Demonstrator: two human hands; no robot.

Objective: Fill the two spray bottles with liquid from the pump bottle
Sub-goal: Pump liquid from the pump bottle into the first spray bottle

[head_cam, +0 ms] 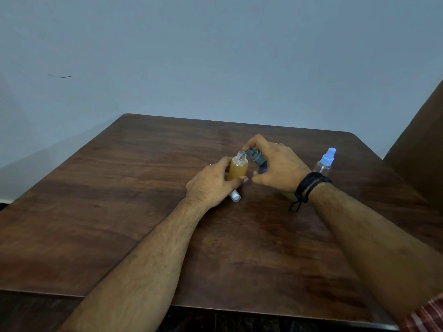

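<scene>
A person works at a wooden bench [119, 200]. The left hand [211, 185] is wrapped around an uncapped bottle [237, 169], upright at centre and nearly full of amber liquid. The right hand [275, 166] is clamped on a pump bottle [260, 161], its grey spout over the open neck. A second bottle [324, 164], empty and capped blue, stands at 3 o'clock.

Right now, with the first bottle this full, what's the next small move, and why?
Probably stop pumping and lift the nozzle clear. The open bottle in the left hand shows amber liquid up to its shoulder, so another press by the right hand risks overflow. The second bottle looks empty, its blue sprayer on.
</scene>
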